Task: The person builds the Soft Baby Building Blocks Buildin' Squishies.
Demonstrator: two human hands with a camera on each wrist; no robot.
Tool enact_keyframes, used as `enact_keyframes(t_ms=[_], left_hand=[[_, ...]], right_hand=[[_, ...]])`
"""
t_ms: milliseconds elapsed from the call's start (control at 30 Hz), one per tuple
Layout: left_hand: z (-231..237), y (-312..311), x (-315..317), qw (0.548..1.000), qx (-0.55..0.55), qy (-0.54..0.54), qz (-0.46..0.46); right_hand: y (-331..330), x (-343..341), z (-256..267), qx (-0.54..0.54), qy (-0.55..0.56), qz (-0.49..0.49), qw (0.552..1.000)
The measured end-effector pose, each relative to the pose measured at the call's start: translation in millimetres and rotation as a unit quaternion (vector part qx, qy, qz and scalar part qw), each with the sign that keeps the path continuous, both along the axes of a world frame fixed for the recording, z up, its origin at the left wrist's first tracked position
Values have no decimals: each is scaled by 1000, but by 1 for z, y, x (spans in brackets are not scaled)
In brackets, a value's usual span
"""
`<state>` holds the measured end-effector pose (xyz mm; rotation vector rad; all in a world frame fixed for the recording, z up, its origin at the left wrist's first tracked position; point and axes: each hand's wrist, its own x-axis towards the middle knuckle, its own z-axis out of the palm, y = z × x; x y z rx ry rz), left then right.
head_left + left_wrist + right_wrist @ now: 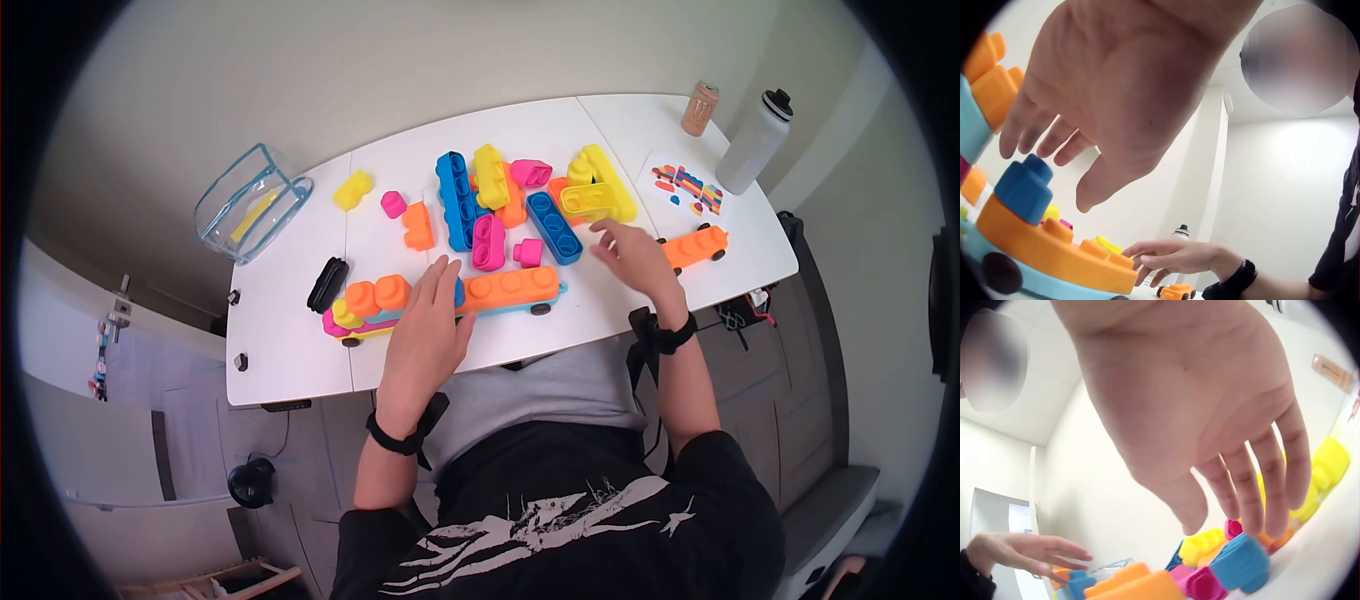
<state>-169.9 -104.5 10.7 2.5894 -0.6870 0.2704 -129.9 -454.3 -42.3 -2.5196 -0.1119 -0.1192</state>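
Note:
A train of toy blocks lies along the near part of the table, with an orange block (512, 287) on a light blue wheeled base. Above it is my left hand (425, 325), fingers extended, over a blue block (1024, 189) fixed on the orange block (1054, 240); the left wrist view shows a gap between palm and block. My right hand (637, 262) hovers with relaxed fingers by the yellow blocks (588, 201) and a long blue block (554, 228), holding nothing. To its right stands a small orange wheeled car (697, 246).
Loose pink (488, 243), orange (418, 227) and yellow blocks lie across the middle. A clear case (250, 210) and black case (327, 285) are at the left; a can (700, 108), a bottle (755, 143) and a picture sheet (688, 186) at the right.

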Motion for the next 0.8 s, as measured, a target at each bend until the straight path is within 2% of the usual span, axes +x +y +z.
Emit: enact_keyframes(t_ms=[33,200,400,467,533,800], left_hand=[[6,0,-1,1000,0,-7,-16],[31,-5,0,998,-44,13,-53],[32,-2,8,997,-63,-3,-53],[33,-1,11,996,-61,1,-59],[32,0,12,996,-61,-25,-65],[34,7,14,996,-64,-20,-64]], right_hand=[[-7,4,-1,-39,-7,-54,998],[-9,24,-19,-102,-5,-152,983],[-8,37,-23,-115,-40,-159,980],[-5,40,-17,-115,37,-141,983],[-4,42,-13,-116,34,-138,983],[-12,66,-11,-139,37,-109,984]])
